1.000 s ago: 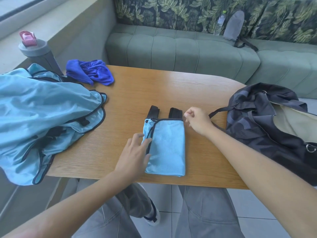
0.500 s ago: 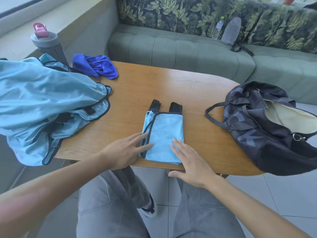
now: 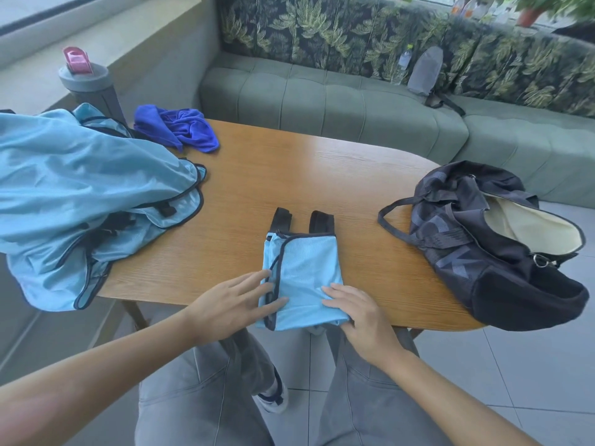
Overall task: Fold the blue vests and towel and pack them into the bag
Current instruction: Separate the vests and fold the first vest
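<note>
A folded light-blue vest (image 3: 306, 275) with black straps lies at the table's near edge, its near end hanging slightly over. My left hand (image 3: 231, 304) rests on its lower left edge with straight, spread fingers. The fingers of my right hand (image 3: 357, 313) lie on the lower right corner, and the thumb is tucked under the overhanging edge. A heap of unfolded light-blue vests (image 3: 80, 194) covers the table's left end. The crumpled dark-blue towel (image 3: 180, 130) sits at the far left. An open dark bag (image 3: 476, 239) with a cream lining stands at the right end.
The wooden table (image 3: 306, 175) has a grey bottle (image 3: 93, 88) with a pink lid behind the vest heap. A green sofa (image 3: 322, 101) runs behind, carrying a grey pouch (image 3: 425, 72) and a water bottle (image 3: 402, 62). My knees are under the near edge.
My right hand came back from the vest's far strap end to its near corner. Both hands settled on the near end, and the vest now overhangs the table edge.
</note>
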Demonstrator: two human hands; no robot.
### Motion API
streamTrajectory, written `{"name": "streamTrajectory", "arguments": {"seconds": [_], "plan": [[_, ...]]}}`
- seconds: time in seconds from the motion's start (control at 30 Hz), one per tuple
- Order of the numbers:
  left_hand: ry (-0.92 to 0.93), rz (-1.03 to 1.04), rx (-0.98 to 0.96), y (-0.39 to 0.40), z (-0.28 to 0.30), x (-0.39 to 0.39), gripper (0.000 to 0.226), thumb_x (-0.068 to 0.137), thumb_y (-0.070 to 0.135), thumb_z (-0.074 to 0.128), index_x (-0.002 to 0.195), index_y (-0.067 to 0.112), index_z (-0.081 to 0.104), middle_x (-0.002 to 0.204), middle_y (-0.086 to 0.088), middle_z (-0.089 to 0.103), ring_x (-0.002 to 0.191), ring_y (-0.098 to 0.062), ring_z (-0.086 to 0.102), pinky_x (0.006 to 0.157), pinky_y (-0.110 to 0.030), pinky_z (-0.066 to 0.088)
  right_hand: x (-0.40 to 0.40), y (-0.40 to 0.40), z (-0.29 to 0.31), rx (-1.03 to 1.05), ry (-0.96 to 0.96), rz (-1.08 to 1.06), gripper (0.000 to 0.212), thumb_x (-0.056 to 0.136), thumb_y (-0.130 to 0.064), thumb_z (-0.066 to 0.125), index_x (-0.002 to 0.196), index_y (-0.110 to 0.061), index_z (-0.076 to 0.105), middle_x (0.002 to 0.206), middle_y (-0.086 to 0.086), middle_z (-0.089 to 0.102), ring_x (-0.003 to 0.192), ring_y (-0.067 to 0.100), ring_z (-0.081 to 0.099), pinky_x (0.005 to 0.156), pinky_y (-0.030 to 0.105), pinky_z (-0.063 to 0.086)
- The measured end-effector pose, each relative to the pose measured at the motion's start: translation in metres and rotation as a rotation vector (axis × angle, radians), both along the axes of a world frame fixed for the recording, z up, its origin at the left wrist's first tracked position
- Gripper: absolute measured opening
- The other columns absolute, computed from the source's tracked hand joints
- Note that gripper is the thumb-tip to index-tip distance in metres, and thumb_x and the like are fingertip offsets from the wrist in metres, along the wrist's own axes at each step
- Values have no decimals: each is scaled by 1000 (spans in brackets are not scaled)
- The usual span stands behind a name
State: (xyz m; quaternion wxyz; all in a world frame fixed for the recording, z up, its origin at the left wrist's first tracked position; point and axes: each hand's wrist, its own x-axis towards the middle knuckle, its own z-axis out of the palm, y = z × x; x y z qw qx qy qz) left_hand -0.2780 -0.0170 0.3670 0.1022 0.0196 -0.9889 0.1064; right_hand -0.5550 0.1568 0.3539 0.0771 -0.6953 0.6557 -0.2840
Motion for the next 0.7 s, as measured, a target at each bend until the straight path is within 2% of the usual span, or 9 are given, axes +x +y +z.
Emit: {"name": "streamTrajectory", "arguments": {"seconds": [0.1,0.17,0.2,0.27,0.37,0.47,0.57,0.63,0.7], "plan": [[59,-42,75,5,-1,-9,40,101,16,50,140,17,60,159,-9,41,154,-29,23,121,-44,31,4,-1,7,56,-204,-117,48,82,12,71,119,-19,73,130,-14,65,130,-4,52,112,21,39],[118,-36,185,7,4,-17,34,99,14,51,127,15,70,165,-7,31,156,-28,18,124,-43,26,10,-4,17,71,-340,-206,37,88,2,72,117,-22,72,122,-19,67,119,-7,58,102,15,45],[148,-26,278,8,6,-21,30,98,13,52,120,13,72,164,-6,33,156,-27,20,124,-41,26,12,-5,21,59,-388,-252,29,91,-5,72,113,-24,72,116,-21,69,113,-7,61,95,13,46],[181,-14,483,10,6,-27,20,100,15,58,116,13,69,154,0,50,154,-21,26,122,-37,32,14,-10,25,40,-467,-334,17,94,-16,71,107,-28,69,104,-20,71,101,0,66,84,15,49],[205,98,661,13,3,-36,25,97,14,65,122,16,62,126,6,66,145,-13,41,112,-29,42,10,-16,21,46,-544,-398,8,98,-28,65,105,-33,64,92,-10,71,87,18,66,78,35,52],[294,219,632,13,5,-44,18,91,5,69,103,15,59,110,2,69,113,-18,60,90,-36,53,11,-22,20,31,-585,-411,4,101,-33,59,104,-34,61,82,2,67,77,30,62,71,45,50],[329,278,561,3,6,-50,25,84,3,74,101,16,60,97,2,67,92,-20,60,75,-38,53,11,-29,20,33,-560,-393,5,103,-33,54,104,-30,58,72,10,60,64,32,52,60,44,44],[348,318,499,-3,4,-51,28,79,3,77,99,15,61,94,3,68,93,-21,61,72,-38,55,11,-32,21,50,-477,-334,8,104,-34,51,106,-28,56,66,-3,54,54,14,44,54,33,38],[348,336,433,-4,6,-53,22,83,12,74,101,15,62,95,4,69,100,-23,60,77,-36,54,12,-34,23,74,-428,-269,10,105,-32,50,108,-23,55,67,-15,53,55,6,46,54,16,32]]}}
